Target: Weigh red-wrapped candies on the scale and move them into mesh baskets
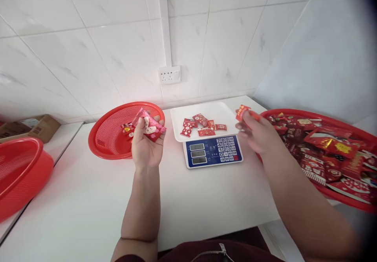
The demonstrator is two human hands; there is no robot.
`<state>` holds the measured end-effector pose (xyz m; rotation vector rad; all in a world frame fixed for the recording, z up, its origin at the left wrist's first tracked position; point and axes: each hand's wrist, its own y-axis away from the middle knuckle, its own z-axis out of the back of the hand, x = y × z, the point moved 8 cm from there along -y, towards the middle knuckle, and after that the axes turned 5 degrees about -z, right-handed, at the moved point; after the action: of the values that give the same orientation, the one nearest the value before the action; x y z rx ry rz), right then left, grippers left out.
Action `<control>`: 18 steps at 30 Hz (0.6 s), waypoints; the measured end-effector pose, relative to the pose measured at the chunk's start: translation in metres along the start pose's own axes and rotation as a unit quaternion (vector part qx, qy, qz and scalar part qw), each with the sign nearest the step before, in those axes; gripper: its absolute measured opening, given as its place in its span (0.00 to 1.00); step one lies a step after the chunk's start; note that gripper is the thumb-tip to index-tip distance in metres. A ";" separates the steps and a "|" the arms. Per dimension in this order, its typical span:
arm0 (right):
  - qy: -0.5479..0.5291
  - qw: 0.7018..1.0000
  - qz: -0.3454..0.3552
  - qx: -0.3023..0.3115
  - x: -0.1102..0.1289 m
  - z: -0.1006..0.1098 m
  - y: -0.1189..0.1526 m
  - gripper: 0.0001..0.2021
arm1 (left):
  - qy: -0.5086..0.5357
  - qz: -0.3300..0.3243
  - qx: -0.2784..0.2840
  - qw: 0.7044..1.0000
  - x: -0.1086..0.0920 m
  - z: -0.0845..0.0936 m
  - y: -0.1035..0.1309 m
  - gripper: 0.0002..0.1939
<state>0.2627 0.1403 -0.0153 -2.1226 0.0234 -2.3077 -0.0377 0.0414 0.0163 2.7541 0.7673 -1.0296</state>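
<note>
White tabletop (pixel 176 211) against marbled wall tiles (pixel 118 57). Left hand (pixel 149 148): thumb and fingers clamped on pink packets (pixel 150 122), beside left red basket (pixel 107 128). Right hand (pixel 255 131): digits pinched on small red packet (pixel 242 112), near right edge of white scale tray (pixel 182 112). On tray: loose red sachets (pixel 187 127). Tray's near side: blue keypad panel (pixel 210 150). At right: wide red basket (pixel 350 204), red-wrapped goods (pixel 332 144) heaped inside.

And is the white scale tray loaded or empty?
Loaded: several small red packets lie on the scale tray, bare white showing around them.
</note>
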 end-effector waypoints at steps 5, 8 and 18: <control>-0.145 0.948 -0.227 0.172 -0.085 -0.013 0.086 0.19 | -0.018 -0.031 0.016 0.999 -0.010 -0.004 0.004 0.08; -0.205 0.907 -0.299 0.213 -0.125 -0.020 0.121 0.18 | -0.038 -0.014 0.028 0.999 0.000 -0.013 0.010 0.08; -0.311 0.823 -0.296 0.374 -0.130 -0.063 0.146 0.13 | -0.331 0.101 0.257 0.903 0.081 -0.036 0.065 0.12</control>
<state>0.2103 -0.0035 -0.1526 -2.4096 -1.4398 -1.2222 0.0675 0.0292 -0.0127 2.4444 0.1064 -2.1828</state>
